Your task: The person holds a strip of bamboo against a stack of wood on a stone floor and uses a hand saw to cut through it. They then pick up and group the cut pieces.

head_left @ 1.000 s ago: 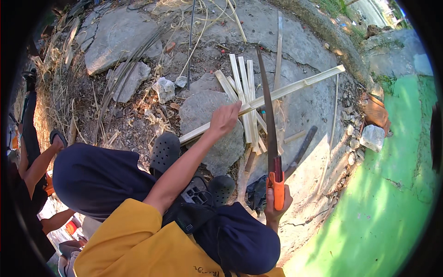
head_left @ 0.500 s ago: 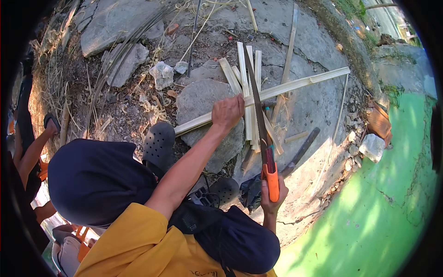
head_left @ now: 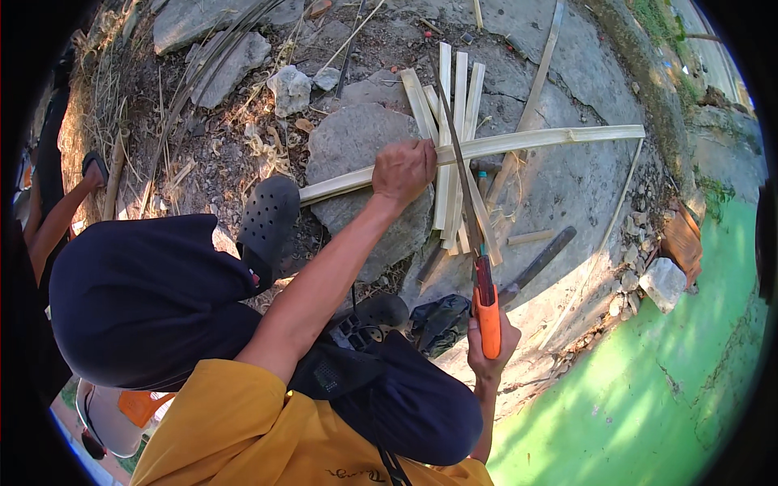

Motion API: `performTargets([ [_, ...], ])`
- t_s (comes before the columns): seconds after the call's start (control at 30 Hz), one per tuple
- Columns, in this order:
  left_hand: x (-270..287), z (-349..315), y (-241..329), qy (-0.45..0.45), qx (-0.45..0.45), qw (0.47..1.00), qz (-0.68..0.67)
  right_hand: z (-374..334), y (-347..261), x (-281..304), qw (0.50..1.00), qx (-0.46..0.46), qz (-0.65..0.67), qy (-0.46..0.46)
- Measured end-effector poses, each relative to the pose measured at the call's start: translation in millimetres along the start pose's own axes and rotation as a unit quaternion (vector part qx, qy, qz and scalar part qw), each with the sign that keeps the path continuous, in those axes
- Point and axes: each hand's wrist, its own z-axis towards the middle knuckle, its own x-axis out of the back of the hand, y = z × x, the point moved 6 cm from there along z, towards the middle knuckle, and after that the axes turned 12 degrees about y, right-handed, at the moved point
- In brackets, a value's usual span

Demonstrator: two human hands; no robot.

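Observation:
My left hand (head_left: pixel 403 172) is closed around a long pale strip of split wood or bamboo (head_left: pixel 571 139), which lies crosswise over a stone slab. My right hand (head_left: pixel 498 350) grips the orange handle of a handsaw (head_left: pixel 488 328). The saw's long dark blade crosses the strip just right of my left fist. Whether its teeth have cut into the strip I cannot tell. Beneath the long strip, several shorter pale strips (head_left: pixel 446 198) lie fanned out, pointing away from me. A tool with a teal part (head_left: pixel 483 180) is partly hidden beside the blade.
The flat stone slab (head_left: pixel 352 134) lies under the work. To the right are a dark flat bar (head_left: pixel 549 257) and a white rock (head_left: pixel 663 283) by green-painted ground. My dark clog (head_left: pixel 271 219) is near the strip's left end. Another person's foot (head_left: pixel 95 172) shows far left.
The saw has been drawn slightly back toward me across the strip. My left hand keeps its hold, and the whole view has shifted a little.

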Motion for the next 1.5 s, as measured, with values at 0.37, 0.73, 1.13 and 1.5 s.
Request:
performTargets([
  [0.37, 5, 7, 11, 0.022, -0.137, 0.989, 0.042, 13, -2, 5, 0.996, -0.061, 0.019, -0.056],
  [0.73, -3, 3, 13, 0.023, -0.133, 0.988, 0.073, 4, 15, 13, 0.998, -0.03, -0.014, -0.045],
  [1.13, -5, 7, 10, 0.029, -0.119, 0.99, 0.07, -10, 35, 36, 0.999, -0.01, -0.042, -0.032],
  [1.5, -3, 8, 6, 0.026, -0.114, 0.991, 0.067, 38, 45, 6, 0.995, -0.044, 0.027, -0.082],
])
